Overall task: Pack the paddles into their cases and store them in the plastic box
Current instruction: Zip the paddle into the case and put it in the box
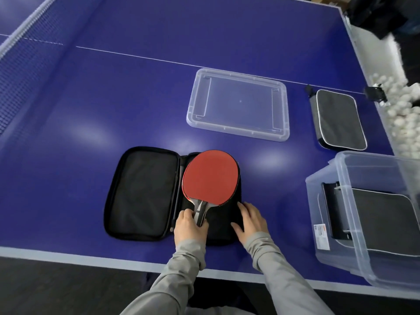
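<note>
One paddle (211, 177) going into open case (145, 192): our left hand (189, 226) grips handle, right hand (250, 220) flat on case; next zip.

table tennis hall | blue table (136, 87) | net (20, 71) | balls (402, 114)

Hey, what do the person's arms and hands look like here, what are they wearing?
Both arms are in long, loose light grey sleeves, wrinkled along the forearm and bunched a little at the cuffs. The left hand and right hand are bare: no gloves, rings or watch show. No logos or markings show on the sleeves.
</note>
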The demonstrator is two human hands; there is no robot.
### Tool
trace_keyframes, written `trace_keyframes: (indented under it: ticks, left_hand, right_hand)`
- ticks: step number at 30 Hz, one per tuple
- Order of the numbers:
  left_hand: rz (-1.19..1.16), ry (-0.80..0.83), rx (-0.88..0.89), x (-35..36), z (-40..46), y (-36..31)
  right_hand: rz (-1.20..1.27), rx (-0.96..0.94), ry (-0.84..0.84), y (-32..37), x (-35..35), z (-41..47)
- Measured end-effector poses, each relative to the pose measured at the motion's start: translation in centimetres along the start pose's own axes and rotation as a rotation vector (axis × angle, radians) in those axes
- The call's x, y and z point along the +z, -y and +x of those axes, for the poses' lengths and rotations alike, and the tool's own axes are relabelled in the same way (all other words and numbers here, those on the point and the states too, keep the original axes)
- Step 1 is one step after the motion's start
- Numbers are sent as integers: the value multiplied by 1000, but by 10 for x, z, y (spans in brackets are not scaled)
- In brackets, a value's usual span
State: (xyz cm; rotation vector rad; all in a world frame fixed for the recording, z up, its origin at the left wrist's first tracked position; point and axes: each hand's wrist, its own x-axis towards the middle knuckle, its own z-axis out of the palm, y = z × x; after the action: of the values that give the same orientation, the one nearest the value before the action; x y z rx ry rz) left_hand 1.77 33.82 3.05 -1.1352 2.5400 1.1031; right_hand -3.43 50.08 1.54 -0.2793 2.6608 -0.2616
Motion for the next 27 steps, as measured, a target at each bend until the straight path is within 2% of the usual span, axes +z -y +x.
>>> trace_keyframes:
  ticks: [14,21,24,27]
  left_hand:
    - [-30,-85,-123,31,-2,-14]
    - [-42,-162,-67,35,-1,-16]
    - [-31,-160,-28,36,-1,-16]
    - [-19,-139,-61,36,0,-18]
  right_hand:
    - [-31,-104,0,-14,12,-3]
    - [-19,-92,-4,-13,15,-5]
    - [-9,-82,0,-12,14,-5]
    - [-14,-74,8,-10,13,-5]
